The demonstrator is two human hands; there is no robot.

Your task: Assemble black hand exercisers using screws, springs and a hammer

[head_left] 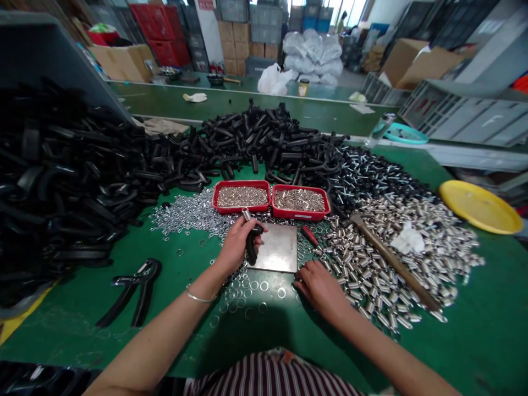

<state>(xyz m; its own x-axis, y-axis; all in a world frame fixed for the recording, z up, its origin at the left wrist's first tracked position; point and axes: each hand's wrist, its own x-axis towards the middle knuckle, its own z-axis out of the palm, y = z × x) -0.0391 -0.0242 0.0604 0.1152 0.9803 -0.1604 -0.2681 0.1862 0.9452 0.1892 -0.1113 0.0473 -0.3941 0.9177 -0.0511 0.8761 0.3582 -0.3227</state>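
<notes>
Green table; red trays hold metal pieces; left hand grips black part; right hand unclear.

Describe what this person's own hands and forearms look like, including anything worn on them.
The left hand and right hand are ungloved. Both visible forearms are without sleeves. A thin, pale, shiny bangle circles the left wrist; the right shows none.

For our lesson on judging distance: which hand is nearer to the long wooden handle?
Right: the right hand is left of the wooden handle, not touching; the left hand is farther left, by the left edge of the metal plate.
</notes>
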